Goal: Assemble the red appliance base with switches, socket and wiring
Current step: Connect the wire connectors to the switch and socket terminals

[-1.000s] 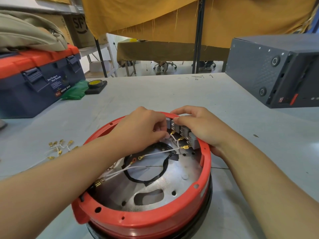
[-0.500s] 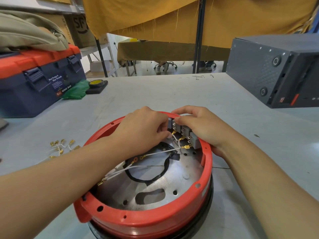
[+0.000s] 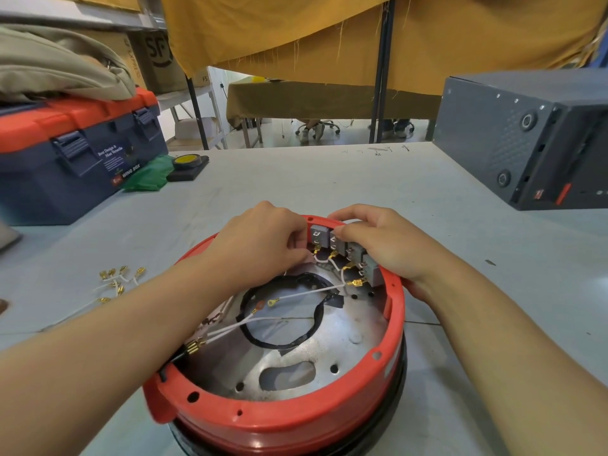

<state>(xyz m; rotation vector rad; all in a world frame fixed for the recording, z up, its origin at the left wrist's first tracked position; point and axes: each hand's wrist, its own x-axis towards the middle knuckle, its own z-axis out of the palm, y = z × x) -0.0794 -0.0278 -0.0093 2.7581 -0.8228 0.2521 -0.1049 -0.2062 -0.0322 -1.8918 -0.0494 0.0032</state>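
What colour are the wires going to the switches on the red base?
White, with gold-coloured terminals, seen in the head view: wires running to the grey switches.

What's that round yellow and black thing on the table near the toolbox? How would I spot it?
Start at the blue toolbox with the red lid on the table's left side. Just to its right lies a crumpled green cloth, and beside that a flat black pad. The roll of tape sits on that pad: a small black ring with a yellow top.

Glossy red plastic base [image 3: 296, 419] (dull metal floor [image 3: 329, 350]).
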